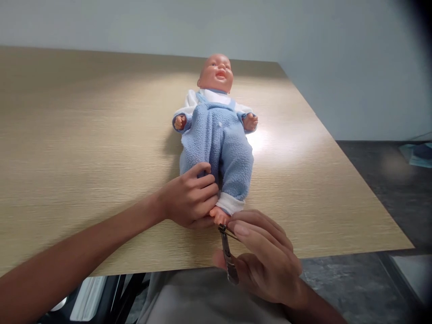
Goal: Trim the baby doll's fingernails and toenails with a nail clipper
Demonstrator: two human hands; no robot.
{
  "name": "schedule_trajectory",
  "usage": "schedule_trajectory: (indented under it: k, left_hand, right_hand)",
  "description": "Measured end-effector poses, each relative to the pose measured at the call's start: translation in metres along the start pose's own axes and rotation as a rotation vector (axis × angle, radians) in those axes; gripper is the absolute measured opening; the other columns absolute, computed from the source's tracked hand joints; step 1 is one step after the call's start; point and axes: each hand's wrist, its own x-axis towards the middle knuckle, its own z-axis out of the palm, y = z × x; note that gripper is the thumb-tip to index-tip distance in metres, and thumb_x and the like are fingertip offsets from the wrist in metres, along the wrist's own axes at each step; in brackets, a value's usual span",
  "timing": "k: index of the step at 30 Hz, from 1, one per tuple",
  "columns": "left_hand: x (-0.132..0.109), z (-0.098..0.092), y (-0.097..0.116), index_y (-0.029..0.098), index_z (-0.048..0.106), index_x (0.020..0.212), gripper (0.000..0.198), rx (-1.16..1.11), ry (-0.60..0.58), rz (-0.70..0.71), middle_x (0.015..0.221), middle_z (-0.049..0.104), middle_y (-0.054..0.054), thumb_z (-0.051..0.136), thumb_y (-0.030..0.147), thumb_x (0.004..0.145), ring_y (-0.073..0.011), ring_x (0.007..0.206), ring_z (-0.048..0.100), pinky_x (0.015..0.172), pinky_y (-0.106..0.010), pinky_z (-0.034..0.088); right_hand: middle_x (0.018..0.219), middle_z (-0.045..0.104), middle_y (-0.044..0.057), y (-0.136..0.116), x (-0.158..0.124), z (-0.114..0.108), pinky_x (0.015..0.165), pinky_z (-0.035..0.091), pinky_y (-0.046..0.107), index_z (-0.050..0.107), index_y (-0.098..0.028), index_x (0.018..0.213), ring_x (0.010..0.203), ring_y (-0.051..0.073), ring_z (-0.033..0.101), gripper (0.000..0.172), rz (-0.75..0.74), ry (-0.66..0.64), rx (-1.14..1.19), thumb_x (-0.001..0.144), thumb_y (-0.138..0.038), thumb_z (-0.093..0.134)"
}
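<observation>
A baby doll (216,130) in blue fleece overalls and a white top lies on its back, its head away from me and its feet towards me. My left hand (194,197) is closed around the lower part of the doll's leg on the left, hiding that foot. In my right hand (266,256) is a metal nail clipper (227,254), held between thumb and fingers with its lever swung out. The clipper's jaws are at the toes of the doll's bare foot (221,216) on the right; whether they touch cannot be made out.
The doll lies on a light wood-grain table (101,157), whose near edge runs just in front of my lap (216,297). A pale wall (151,27) stands behind. Dark flooring (364,180) shows on the right, with a bluish item (420,155) on it.
</observation>
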Motion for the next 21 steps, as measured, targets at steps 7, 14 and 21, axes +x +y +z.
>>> schedule_trajectory:
  k: [7, 14, 21]
  left_hand:
    - [0.001, 0.000, 0.000, 0.015, 0.053, 0.061, 0.043, -0.013, 0.005, -0.003, 0.065, 0.056, -0.006, 0.036, 0.040, 0.091, -0.0167, 0.066, 0.046, 0.083, -0.044, 0.043]
    - [0.001, 0.001, 0.001, 0.015, 0.050, 0.063, 0.040, -0.011, 0.010, -0.010, 0.065, 0.054, -0.006, 0.032, 0.035, 0.092, -0.0155, 0.067, 0.045, 0.085, -0.044, 0.041]
    - [0.001, 0.001, 0.000, 0.015, 0.050, 0.062, 0.044, -0.012, 0.013, -0.011, 0.064, 0.053, -0.006, 0.034, 0.041, 0.092, -0.0156, 0.066, 0.044, 0.084, -0.044, 0.042]
  right_hand:
    - [0.108, 0.065, 0.014, -0.009, -0.010, -0.003, 0.094, 0.057, 0.036, 0.059, -0.005, 0.106, 0.109, 0.020, 0.062, 0.032, 0.119, -0.065, 0.108, 0.081, -0.018, 0.074]
    - [0.105, 0.062, 0.011, -0.017, -0.015, 0.018, 0.092, 0.058, 0.048, 0.054, -0.011, 0.104, 0.105, 0.023, 0.063, 0.029, 0.228, 0.108, 0.174, 0.079, 0.001, 0.059]
    - [0.106, 0.052, 0.005, -0.009, -0.021, 0.022, 0.095, 0.053, 0.059, 0.065, -0.019, 0.092, 0.107, 0.023, 0.054, 0.041, -0.114, 0.027, -0.061, 0.062, 0.008, 0.069]
